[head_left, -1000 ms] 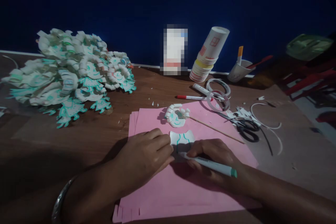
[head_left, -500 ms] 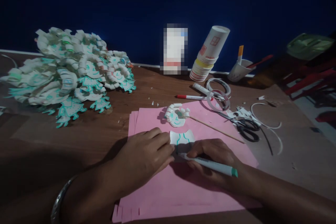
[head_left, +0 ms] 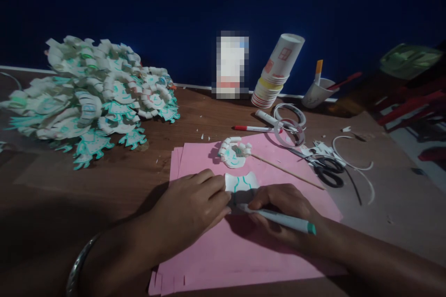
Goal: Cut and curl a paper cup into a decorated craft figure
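Observation:
My right hand is closed round a white marker with a green end. Its tip touches a small white paper piece that carries green curved lines. At the paper's left edge, my left hand has its fingers bent together and grips it; the thumb is mostly hidden. Beneath both hands lie pink paper sheets. Just beyond the drawn piece rests a paper face with curled strips round it, and a thin wooden stick lies beside it.
Finished-looking paper figures are heaped at the left. To the right lie scissors, paper scraps, tape rolls and a red-capped marker. Behind stand stacked paper cups, a cup with pens and a blurred-out upright object.
Almost nothing differs. Both hands, the paper piece and the marker keep practically the same positions, with the marker tip still against the paper.

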`<state>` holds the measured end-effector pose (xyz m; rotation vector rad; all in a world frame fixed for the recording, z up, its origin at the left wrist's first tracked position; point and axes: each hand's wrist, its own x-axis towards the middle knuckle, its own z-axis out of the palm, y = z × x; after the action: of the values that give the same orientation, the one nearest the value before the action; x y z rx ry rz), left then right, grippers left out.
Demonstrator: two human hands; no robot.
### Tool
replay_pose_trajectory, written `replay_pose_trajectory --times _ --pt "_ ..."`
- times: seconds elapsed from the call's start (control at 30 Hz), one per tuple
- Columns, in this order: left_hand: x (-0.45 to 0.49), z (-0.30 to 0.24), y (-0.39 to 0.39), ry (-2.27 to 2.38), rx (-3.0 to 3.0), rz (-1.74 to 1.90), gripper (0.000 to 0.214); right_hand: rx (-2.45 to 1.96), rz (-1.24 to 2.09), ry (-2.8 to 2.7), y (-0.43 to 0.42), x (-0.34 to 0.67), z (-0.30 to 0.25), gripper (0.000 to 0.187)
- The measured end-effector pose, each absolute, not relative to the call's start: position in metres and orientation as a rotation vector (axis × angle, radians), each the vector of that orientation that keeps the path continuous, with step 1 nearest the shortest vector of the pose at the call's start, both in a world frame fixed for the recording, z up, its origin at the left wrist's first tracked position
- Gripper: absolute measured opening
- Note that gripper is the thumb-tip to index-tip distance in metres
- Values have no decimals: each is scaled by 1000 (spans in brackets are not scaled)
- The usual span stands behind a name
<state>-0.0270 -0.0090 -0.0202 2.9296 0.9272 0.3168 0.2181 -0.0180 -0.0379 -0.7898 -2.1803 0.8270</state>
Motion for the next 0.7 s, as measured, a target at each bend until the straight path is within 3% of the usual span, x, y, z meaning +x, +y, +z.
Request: replay_pose_trajectory --times 0.53,0.7 --pt "-27 -19 -9 930 2939 337 5 -890 867 -2180 -17 228 -30 8" --pt "-25 -16 -10 968 2935 252 37 -911 911 -2161 -15 230 -28 9"
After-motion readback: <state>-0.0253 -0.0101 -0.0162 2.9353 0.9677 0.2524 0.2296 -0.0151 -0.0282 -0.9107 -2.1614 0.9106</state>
